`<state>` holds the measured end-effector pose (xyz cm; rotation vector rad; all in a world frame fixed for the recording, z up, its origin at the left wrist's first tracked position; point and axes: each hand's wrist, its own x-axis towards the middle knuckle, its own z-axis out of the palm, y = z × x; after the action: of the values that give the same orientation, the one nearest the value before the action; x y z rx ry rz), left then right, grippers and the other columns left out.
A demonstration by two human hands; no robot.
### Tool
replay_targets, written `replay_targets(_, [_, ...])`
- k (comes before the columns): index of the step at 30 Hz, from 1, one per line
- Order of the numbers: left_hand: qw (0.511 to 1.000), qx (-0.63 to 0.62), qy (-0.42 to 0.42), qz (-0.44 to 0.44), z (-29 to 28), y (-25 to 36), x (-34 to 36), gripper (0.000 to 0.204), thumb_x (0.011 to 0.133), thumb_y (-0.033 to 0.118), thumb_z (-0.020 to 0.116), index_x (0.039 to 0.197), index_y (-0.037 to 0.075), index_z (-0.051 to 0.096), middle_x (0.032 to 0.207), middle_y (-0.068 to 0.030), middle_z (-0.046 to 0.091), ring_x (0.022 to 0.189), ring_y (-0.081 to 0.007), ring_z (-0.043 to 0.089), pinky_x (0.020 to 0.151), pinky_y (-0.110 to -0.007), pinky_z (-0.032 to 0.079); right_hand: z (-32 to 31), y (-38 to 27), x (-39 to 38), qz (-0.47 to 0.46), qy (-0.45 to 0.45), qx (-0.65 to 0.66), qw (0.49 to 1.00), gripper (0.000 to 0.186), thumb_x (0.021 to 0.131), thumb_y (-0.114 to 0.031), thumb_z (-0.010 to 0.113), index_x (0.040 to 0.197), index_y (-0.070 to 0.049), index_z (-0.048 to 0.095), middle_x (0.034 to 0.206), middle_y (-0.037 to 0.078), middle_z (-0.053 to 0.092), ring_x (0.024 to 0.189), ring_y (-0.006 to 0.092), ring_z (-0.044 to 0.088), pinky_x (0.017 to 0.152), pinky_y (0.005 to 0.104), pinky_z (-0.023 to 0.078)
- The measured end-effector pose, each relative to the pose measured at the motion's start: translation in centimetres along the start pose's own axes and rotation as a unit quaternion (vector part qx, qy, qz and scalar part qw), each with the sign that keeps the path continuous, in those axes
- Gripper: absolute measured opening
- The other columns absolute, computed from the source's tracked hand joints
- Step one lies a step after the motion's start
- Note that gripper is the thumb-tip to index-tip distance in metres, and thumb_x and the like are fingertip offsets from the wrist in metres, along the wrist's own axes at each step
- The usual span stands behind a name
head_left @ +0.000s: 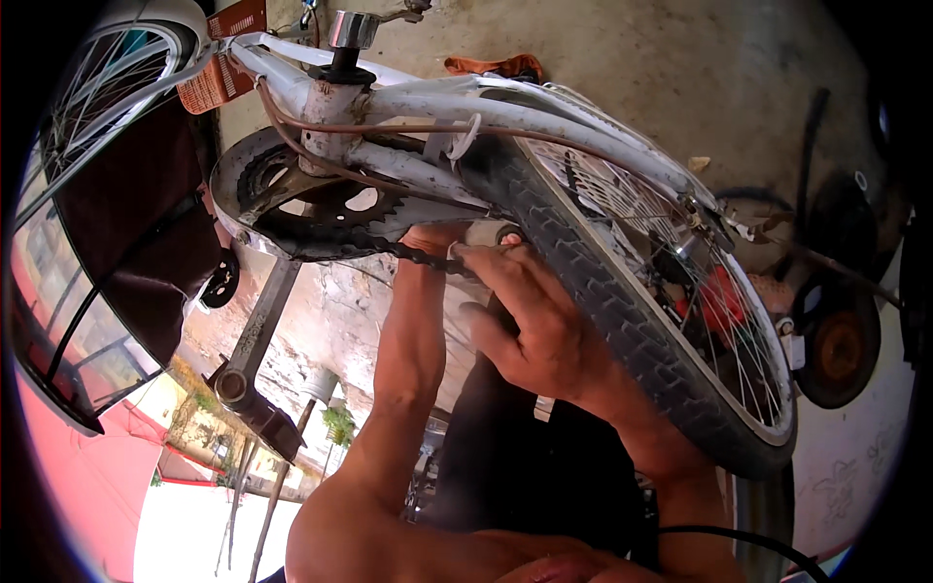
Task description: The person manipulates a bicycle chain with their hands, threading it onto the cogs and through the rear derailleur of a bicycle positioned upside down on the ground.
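A white-painted bicycle frame (pixel 418 105) with worn, rusty patches crosses the upper middle. Below its tube sits the chainring (pixel 335 206), and a dark greasy chain (pixel 413 255) runs from it toward the wheel. My right hand (pixel 539 316) is beside the black knobbly tyre (pixel 622 311), its bent fingers at the chain and its thumb lower down. Behind the chain, my left hand (pixel 434 236) reaches up at the frame; its fingers are hidden. The crank arm (pixel 264 321) with its pedal (pixel 260 413) hangs down at the left.
The spoked wheel (pixel 724 321) fills the right side. Another spoked wheel (pixel 117 73) and a dark maroon panel (pixel 141 223) stand at the left. An orange-red crate (pixel 216 83) and an orange cloth (pixel 496 66) lie at the back. A black round wheel (pixel 838 350) is at far right.
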<state>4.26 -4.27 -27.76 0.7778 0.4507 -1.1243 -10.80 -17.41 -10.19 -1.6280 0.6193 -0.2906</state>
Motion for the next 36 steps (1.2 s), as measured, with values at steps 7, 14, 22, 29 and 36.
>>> replay_targets(7, [0.996, -0.015, -0.084, -0.007, 0.6, -1.6, 1.5, 0.052, 0.086, 0.026, 0.073, 0.131, 0.005, 0.059, 0.128, -0.0075, 0.064, 0.12, -0.0245, 0.059, 0.106, -0.04, 0.045, -1.5, 0.8, -3.8, -0.049, 0.049, -0.191, 0.979, 0.043, 0.083, -0.007, 0.07, 0.125, 0.002, 0.062, 0.106, 0.017, 0.067, 0.093, 0.0357, 0.067, 0.085, 0.0439, 0.054])
replay_targets(14, [0.983, 0.007, -0.183, 0.017, -1.1, -2.0, 3.3, 0.068, 0.079, 0.044, 0.078, 0.135, 0.011, 0.057, 0.134, -0.0038, 0.061, 0.128, -0.0227, 0.053, 0.114, -0.043, 0.036, -3.4, 1.8, -6.2, -0.041, 0.055, -0.204, 0.977, 0.041, 0.085, -0.01, 0.072, 0.123, 0.003, 0.063, 0.107, 0.02, 0.067, 0.096, 0.0362, 0.067, 0.083, 0.0414, 0.054])
replay_targets(22, [0.945, 0.041, -0.311, 0.09, 0.1, -3.1, 3.9, 0.062, 0.08, 0.033, 0.078, 0.134, 0.01, 0.056, 0.126, -0.0048, 0.064, 0.122, -0.027, 0.056, 0.11, -0.046, 0.04, -5.7, 3.3, -9.7, -0.054, 0.033, -0.162, 0.985, 0.041, 0.079, -0.002, 0.072, 0.119, 0.003, 0.064, 0.105, 0.019, 0.069, 0.092, 0.0287, 0.069, 0.081, 0.0366, 0.054])
replay_targets(29, [0.909, 0.017, -0.392, 0.141, -0.7, -6.1, 6.2, 0.06, 0.087, 0.043, 0.074, 0.134, 0.01, 0.058, 0.131, -0.0089, 0.064, 0.123, -0.0308, 0.057, 0.112, -0.05, 0.039, -9.9, 5.0, -11.3, 0.045, -0.061, -0.023, 0.997, 0.043, 0.086, -0.006, 0.069, 0.127, 0.003, 0.06, 0.104, 0.004, 0.063, 0.085, 0.0076, 0.058, 0.076, 0.0238, 0.049])
replay_targets(36, [0.896, -0.052, -0.422, 0.126, 0.5, -9.1, 6.5, 0.048, 0.091, 0.035, 0.073, 0.132, 0.013, 0.063, 0.134, -0.0082, 0.063, 0.13, -0.0311, 0.053, 0.115, -0.053, 0.036, -9.1, 8.9, -10.9, -0.042, -0.058, -0.075, 0.995, 0.035, 0.09, -0.011, 0.069, 0.12, 0.005, 0.062, 0.085, 0.002, 0.064, 0.075, 0.0067, 0.057, 0.068, 0.0252, 0.049])
